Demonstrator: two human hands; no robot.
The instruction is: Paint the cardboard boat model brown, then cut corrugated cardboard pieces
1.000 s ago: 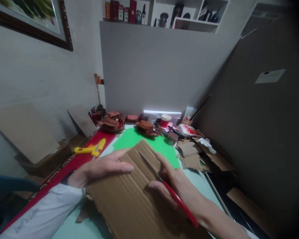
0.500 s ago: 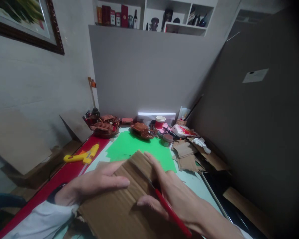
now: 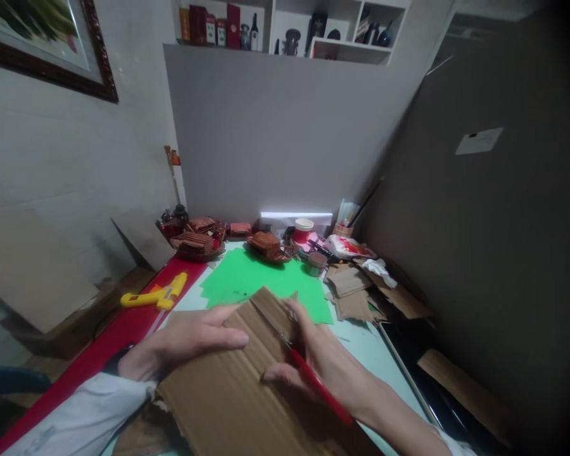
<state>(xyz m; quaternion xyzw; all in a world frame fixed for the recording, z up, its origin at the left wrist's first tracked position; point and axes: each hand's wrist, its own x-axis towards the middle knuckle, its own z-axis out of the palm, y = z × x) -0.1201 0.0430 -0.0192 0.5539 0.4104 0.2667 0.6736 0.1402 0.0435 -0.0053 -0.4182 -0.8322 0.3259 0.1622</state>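
Note:
A large piece of brown corrugated cardboard (image 3: pixel 228 392) is tilted up close in front of me. My left hand (image 3: pixel 194 339) grips its left edge, thumb on top and fingers hidden beneath. Red-handled scissors (image 3: pixel 319 387) lie across the cardboard, their thin metal blades pointing up and left near its far corner. My right hand (image 3: pixel 327 361) holds the scissors and also touches the right side of the cardboard, with its thumb on the surface. Beneath the far corner, a green sheet (image 3: pixel 266 275) rests on the table.
A yellow glue gun (image 3: pixel 159 294) sits on a red strip at the left. Brown boat-shaped models (image 3: pixel 268 247), a red-white cup (image 3: pixel 303 231) and a jar (image 3: pixel 316 264) stand at the back. Cardboard scraps (image 3: pixel 354 304) and a dark tray (image 3: pixel 408 373) are at the right.
The scissors have shifted slightly up and left across the cardboard along with my right hand. My left hand keeps its grip. The whole view has moved slightly.

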